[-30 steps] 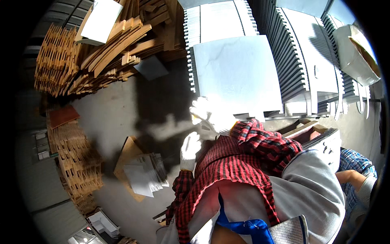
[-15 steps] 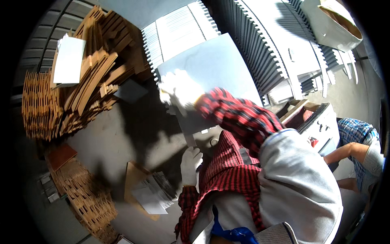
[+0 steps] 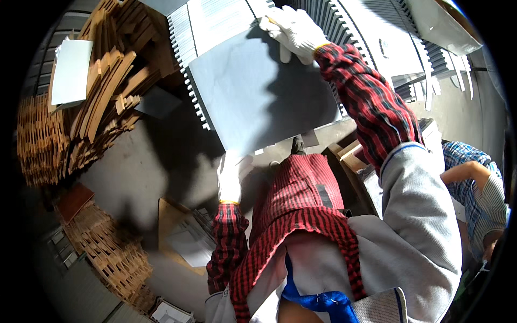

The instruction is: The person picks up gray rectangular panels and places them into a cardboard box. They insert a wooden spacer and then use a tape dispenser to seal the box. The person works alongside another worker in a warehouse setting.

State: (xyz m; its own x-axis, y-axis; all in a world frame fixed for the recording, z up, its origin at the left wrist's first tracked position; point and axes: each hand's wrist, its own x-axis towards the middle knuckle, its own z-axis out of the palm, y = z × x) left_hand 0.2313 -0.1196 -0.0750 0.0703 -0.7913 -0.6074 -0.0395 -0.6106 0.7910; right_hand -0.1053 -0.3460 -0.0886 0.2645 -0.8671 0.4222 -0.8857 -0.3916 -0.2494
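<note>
A flat grey panel (image 3: pixel 253 89) lies on top of a stack of light slatted pieces (image 3: pixel 202 32). My right hand (image 3: pixel 296 33), in a white knitted glove, rests at the panel's far right edge. Its fingers are apart, with the thumb over the grey surface. My left hand (image 3: pixel 230 180), gloved the same way, is at the panel's near left corner. Its fingers stretch up to that corner and its thumb stands out to the right. Glare at the left fingertips hides how they meet the panel.
Brown wooden strips (image 3: pixel 102 107) are heaped at the left, with a white board (image 3: pixel 71 72) on them. A lattice-like wooden stack (image 3: pixel 110 250) stands lower left. Sheets (image 3: pixel 188 239) lie on a brown board. Slatted metal stacks (image 3: pixel 371 32) stand far right; a person (image 3: pixel 474 177) is at the right.
My right hand has moved from the panel's left side to its far right edge. The panel now lies more squarely on the stack. My left hand has shifted up and left to its near corner.
</note>
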